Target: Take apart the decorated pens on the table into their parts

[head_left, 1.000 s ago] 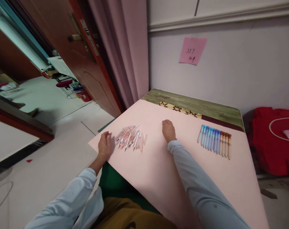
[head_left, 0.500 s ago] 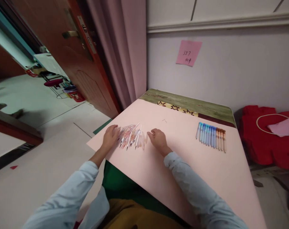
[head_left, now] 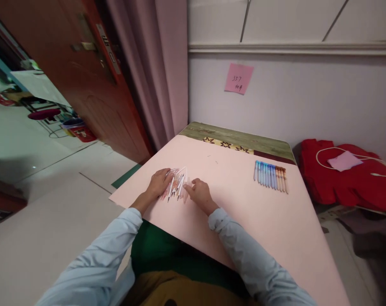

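A person seated at a table brings both hands to a loose pile of pens lying left of centre in the frame, on a pink sheet that covers most of the tabletop. The left hand lies on the pile's left edge with its fingers bent over the pens; whether it grips any of them cannot be told. The right hand touches the pile's right edge, fingers curled in toward the pens, and it is likewise too small in the frame to tell whether the fingertips pinch one. Both arms wear pale blue sleeves that run up from the bottom of the frame. Well apart from the pile, right of centre, a neat row of pens lies side by side on the sheet, blue ones on the left and orange ones on the right. A pink note sticks to the wall above the table, a mauve curtain hangs at upper centre beside a brown door, and a red cloth sits at the right edge.
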`<state>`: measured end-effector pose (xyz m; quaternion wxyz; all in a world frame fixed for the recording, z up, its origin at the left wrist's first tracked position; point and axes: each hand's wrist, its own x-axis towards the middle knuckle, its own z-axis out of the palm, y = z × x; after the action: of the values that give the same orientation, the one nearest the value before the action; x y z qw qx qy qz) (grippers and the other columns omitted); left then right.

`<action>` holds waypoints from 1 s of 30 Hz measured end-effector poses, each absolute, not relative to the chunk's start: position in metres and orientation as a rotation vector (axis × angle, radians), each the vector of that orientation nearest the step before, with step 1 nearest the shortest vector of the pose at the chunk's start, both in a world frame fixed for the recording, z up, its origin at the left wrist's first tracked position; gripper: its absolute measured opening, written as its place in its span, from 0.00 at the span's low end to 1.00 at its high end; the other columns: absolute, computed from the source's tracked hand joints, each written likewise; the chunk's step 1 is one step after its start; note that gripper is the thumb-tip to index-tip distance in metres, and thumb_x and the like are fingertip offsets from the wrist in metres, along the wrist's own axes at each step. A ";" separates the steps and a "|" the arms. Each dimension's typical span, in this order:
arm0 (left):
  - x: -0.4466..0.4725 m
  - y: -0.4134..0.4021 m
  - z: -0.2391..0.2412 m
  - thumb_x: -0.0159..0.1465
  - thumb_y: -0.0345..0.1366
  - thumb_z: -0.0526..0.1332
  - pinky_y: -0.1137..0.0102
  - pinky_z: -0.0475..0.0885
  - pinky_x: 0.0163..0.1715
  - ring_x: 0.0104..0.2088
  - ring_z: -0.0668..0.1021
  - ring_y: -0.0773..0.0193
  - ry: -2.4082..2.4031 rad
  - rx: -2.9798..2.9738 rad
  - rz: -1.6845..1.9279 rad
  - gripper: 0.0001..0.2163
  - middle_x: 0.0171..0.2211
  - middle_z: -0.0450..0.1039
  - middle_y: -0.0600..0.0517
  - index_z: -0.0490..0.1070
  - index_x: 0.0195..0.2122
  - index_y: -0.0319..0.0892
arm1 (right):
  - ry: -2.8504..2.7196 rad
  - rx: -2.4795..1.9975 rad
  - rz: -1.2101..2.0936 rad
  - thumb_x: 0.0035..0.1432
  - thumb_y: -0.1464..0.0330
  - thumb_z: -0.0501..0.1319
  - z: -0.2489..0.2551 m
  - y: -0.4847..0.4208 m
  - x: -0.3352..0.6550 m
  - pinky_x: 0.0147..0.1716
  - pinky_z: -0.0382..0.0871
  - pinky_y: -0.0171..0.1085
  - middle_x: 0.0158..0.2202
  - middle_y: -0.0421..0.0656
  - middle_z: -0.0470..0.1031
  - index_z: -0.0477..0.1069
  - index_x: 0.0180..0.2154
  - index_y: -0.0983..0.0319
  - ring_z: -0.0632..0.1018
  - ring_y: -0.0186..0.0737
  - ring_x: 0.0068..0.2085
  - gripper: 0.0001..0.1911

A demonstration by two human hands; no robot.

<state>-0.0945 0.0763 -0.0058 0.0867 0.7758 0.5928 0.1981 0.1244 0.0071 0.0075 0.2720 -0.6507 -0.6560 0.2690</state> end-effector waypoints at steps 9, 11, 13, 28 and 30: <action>-0.066 0.093 0.019 0.66 0.46 0.51 0.57 0.66 0.58 0.55 0.73 0.49 1.756 2.344 0.778 0.22 0.53 0.74 0.39 0.72 0.52 0.36 | -1.459 -1.815 0.515 0.60 0.60 0.60 0.006 0.010 0.233 0.34 0.63 0.35 0.30 0.45 0.80 0.79 0.34 0.62 0.78 0.41 0.33 0.14; -0.043 0.102 0.031 0.65 0.44 0.54 0.59 0.68 0.55 0.52 0.75 0.50 1.680 2.366 0.809 0.20 0.51 0.74 0.41 0.73 0.51 0.37 | -1.361 -1.820 0.435 0.61 0.60 0.58 0.001 0.009 0.261 0.33 0.63 0.35 0.29 0.43 0.80 0.79 0.34 0.61 0.77 0.41 0.32 0.14; -0.014 0.114 0.039 0.64 0.42 0.55 0.62 0.71 0.52 0.47 0.78 0.54 1.602 2.357 0.794 0.18 0.49 0.75 0.42 0.73 0.51 0.38 | -1.292 -1.821 0.338 0.62 0.61 0.56 -0.005 0.007 0.280 0.33 0.62 0.35 0.30 0.43 0.80 0.78 0.35 0.61 0.77 0.41 0.32 0.15; 0.149 0.179 -0.007 0.64 0.38 0.54 0.53 0.64 0.60 0.61 0.69 0.44 1.624 2.272 0.507 0.25 0.59 0.68 0.32 0.63 0.61 0.31 | -1.197 -2.295 -0.010 0.66 0.62 0.57 -0.003 0.019 0.339 0.32 0.60 0.36 0.42 0.48 0.78 0.73 0.45 0.61 0.78 0.41 0.37 0.12; 0.150 0.171 -0.013 0.65 0.38 0.53 0.52 0.63 0.60 0.62 0.68 0.43 1.600 2.254 0.617 0.26 0.60 0.67 0.32 0.61 0.62 0.31 | -1.168 -2.401 -0.011 0.65 0.59 0.59 0.000 0.021 0.349 0.31 0.61 0.37 0.41 0.50 0.77 0.72 0.44 0.62 0.78 0.43 0.35 0.14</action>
<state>0.1504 0.1709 -0.0128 0.1540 0.7863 0.5582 0.2153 0.3490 0.0208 0.0004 0.2335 -0.8744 -0.4253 -0.0040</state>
